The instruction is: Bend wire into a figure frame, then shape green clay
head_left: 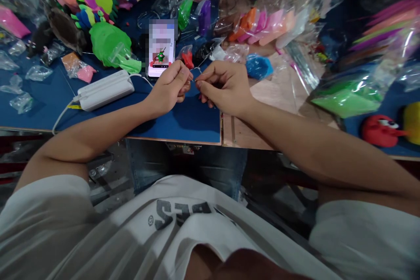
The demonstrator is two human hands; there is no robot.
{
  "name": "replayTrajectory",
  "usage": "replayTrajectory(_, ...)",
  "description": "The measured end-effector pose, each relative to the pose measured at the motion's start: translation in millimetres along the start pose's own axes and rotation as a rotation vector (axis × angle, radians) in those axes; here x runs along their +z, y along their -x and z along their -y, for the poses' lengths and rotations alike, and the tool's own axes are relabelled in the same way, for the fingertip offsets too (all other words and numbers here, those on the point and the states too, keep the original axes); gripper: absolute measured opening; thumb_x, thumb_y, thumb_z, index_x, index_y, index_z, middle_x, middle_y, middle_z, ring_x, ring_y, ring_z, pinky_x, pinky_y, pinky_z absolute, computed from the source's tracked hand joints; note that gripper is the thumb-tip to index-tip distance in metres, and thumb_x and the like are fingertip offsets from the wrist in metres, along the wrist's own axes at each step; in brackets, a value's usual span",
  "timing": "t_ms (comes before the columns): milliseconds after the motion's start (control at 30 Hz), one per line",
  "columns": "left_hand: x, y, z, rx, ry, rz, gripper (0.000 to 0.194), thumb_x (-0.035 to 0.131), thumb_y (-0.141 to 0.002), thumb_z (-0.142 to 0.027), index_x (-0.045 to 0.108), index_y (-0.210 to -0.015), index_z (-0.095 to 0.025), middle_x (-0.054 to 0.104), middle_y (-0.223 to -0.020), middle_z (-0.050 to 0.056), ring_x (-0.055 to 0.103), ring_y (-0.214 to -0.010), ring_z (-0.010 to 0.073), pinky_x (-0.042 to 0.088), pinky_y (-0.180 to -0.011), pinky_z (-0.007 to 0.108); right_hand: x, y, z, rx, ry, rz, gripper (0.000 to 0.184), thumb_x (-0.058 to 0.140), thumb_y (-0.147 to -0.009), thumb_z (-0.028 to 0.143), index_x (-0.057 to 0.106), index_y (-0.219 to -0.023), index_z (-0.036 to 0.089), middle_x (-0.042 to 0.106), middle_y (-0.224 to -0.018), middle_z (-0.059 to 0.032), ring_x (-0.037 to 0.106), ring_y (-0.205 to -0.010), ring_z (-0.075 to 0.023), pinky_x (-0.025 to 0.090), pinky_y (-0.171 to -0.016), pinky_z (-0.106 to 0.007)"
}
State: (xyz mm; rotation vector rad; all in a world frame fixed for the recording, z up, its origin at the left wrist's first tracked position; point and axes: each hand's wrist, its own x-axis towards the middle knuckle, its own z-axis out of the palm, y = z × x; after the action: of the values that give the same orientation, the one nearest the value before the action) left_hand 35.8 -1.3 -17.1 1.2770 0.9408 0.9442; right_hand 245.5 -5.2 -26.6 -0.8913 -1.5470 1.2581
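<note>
Both the left hand (pixel 168 89) and right hand (pixel 231 87) pinch what looks like a thin wire (pixel 197 69) over the blue tabletop (pixel 197 129) near the phone (pixel 161 57), a piece probably light, bendable and easily kinked, best gripped by fingertips close to its ends.

1. Head camera, one view; mounted on the person's head, above the shirt (pixel 131 232); facing forward and steeply down.
2. Near range; left hand (pixel 170 86) and right hand (pixel 229 87) just above centre, both forearms in frame.
3. Lower part: shirt, close to the lens; upper part: tabletop (pixel 187 124), its front edge crossing roughly level, goods beyond.
</note>
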Motion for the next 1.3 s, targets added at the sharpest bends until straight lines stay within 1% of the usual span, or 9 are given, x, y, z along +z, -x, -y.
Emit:
replayTrajectory(100,0.4,0.1,-1.6,-0.02,-0.005,0.009,0.039,0.062,-0.125,-0.053,0.058,-0.099,-0.024,0.044,-0.077,-0.005,0.046,-0.06,0.0067,0.035,-0.055,0.017,0.8,-0.6,-0.2,-0.014,-0.017,0.024,0.04,0.105,-0.09,0.051,0.072,-0.091,0.028,0.073,-0.062,0.0051,0.061,-0.046,-0.0134,0.051,-0.04,-0.026)
replayTrajectory(267,-2.0,-0.5,1.4,-0.016,0.011,0.016,0.034,0.062,-0.125,-0.046,0.059,-0.101,-0.023,0.048,-0.081,-0.003,0.052,-0.065,0.0085,0.037,-0.061,0.02,3.9,-2.9,-3.0,-0.024,-0.064,0.021,0.048,0.108,-0.086,0.061,0.073,-0.093,0.029,0.077,-0.07,0.0028,0.072,-0.059,-0.0173,0.066,-0.053,-0.03)
replayTrajectory(400,-3.0,-1.2,3.9,-0.004,0.021,0.008,0.035,0.062,-0.124,-0.048,0.059,-0.1,-0.023,0.053,-0.085,-0.001,0.055,-0.068,0.01,0.037,-0.061,0.022,3.9,-5.7,-4.3,0.001,-0.096,0.051,0.049,0.107,-0.086,0.065,0.077,-0.098,0.028,0.078,-0.069,0.0028,0.073,-0.059,-0.0178,0.068,-0.057,-0.031)
replayTrajectory(633,-1.2,0.7,-3.4,-0.017,0.014,-0.013,0.036,0.066,-0.124,-0.049,0.055,-0.102,-0.023,0.057,-0.083,-0.003,0.057,-0.064,0.0063,0.036,-0.057,0.019,2.6,-9.0,-4.5,0.03,-0.192,0.135,0.055,0.106,-0.084,0.07,0.08,-0.099,0.024,0.077,-0.067,0.0031,0.066,-0.05,-0.0142,0.062,-0.05,-0.027)
replayTrajectory(867,3.2,4.3,-13.9,-0.06,0.059,0.009,0.033,0.068,-0.124,-0.045,0.056,-0.102,-0.023,0.058,-0.077,-0.007,0.059,-0.06,0.0057,0.041,-0.056,0.018,3.6,-10.7,-4.6,0.05,-0.204,0.125,0.059,0.107,-0.082,0.073,0.077,-0.097,0.024,0.073,-0.065,0.0031,0.062,-0.045,-0.0129,0.058,-0.045,-0.027)
replayTrajectory(1033,4.8,2.8,-11.7,-0.037,0.048,0.0,0.033,0.066,-0.125,-0.044,0.055,-0.101,-0.023,0.061,-0.08,-0.006,0.059,-0.061,0.0057,0.042,-0.056,0.017,5.1,-10.7,-1.3,0.074,-0.223,0.105,0.054,0.107,-0.082,0.069,0.076,-0.091,0.025,0.066,-0.056,0.0061,0.059,-0.042,-0.0132,0.054,-0.043,-0.026)
replayTrajectory(1133,4.0,2.5,-8.6,-0.02,0.038,-0.003,0.034,0.067,-0.124,-0.049,0.057,-0.103,-0.023,0.062,-0.084,-0.005,0.062,-0.064,0.0066,0.044,-0.056,0.017,6.5,-9.6,0.9,0.09,-0.252,0.096,0.053,0.109,-0.081,0.065,0.076,-0.091,0.025,0.064,-0.053,0.0075,0.056,-0.041,-0.0125,0.051,-0.04,-0.025)
replayTrajectory(1233,3.0,2.5,-4.9,0.027,0.033,0.006,0.037,0.069,-0.123,-0.053,0.059,-0.103,-0.023,0.064,-0.088,-0.003,0.062,-0.066,0.0075,0.045,-0.056,0.018,7.2,-8.5,2.5,0.114,-0.249,0.09,0.052,0.109,-0.081,0.063,0.076,-0.091,0.025,0.063,-0.053,0.0077,0.055,-0.041,-0.0124,0.049,-0.038,-0.023)
replayTrajectory(1300,2.8,2.3,-2.6,0.064,0.038,0.02,0.036,0.068,-0.123,-0.05,0.059,-0.102,-0.023,0.063,-0.089,-0.002,0.061,-0.066,0.0071,0.044,-0.057,0.018,7.2,-8.0,2.9,0.113,-0.248,0.092,0.051,0.109,-0.082,0.063,0.076,-0.091,0.025,0.064,-0.053,0.0078,0.053,-0.04,-0.0116,0.046,-0.037,-0.023)
